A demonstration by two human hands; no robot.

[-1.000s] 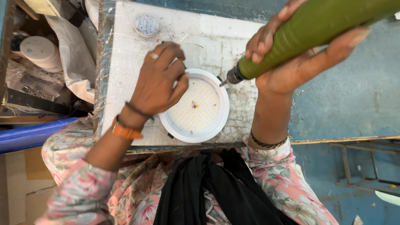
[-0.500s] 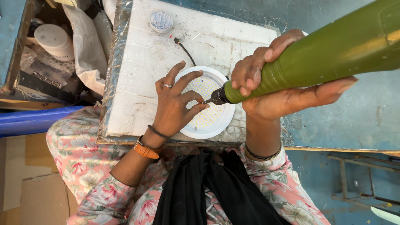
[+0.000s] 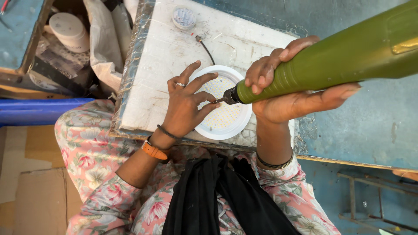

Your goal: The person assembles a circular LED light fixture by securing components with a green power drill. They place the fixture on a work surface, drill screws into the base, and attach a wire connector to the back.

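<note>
Wrapped in the right hand's (image 3: pixel 300 98) grip was a green electric screwdriver (image 3: pixel 331 61), rigid and weighty-looking. At frame centre, a light, probably fragile round LED panel (image 3: pixel 228 119) was steadied by the left hand's (image 3: pixel 187 106) spread fingertips on the tabletop (image 3: pixel 152 78).

A small round grey-white disc (image 3: pixel 183 18) lies at the far edge of the white surface (image 3: pixel 148 82). A white tape roll (image 3: pixel 69 30) sits among clutter beside it.
</note>
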